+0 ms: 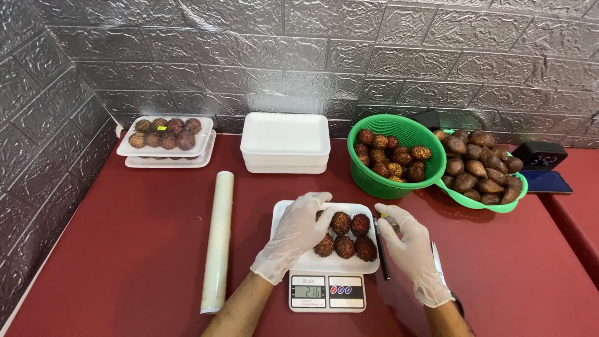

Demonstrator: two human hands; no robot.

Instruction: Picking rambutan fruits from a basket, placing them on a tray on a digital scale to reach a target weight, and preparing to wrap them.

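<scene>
A white foam tray (368, 265) with several dark red spiky fruits (344, 246) rests on a small white digital scale (326, 293) near the table's front edge. My left hand (293, 236), in a thin white glove, lies over the tray's left side and covers the fruit there. My right hand (409, 248), also gloved, hovers just right of the tray with fingers curled and something small and yellow pinched at the fingertips. A black pen (381, 253) lies beside the tray under that hand.
A roll of cling film (218, 240) lies left of the scale. At the back stand wrapped fruit trays (166, 143), a stack of blank foam trays (285, 143), a green basket of spiky fruit (395, 156), a green tray of brown scaly fruit (483, 175), a clock (543, 156).
</scene>
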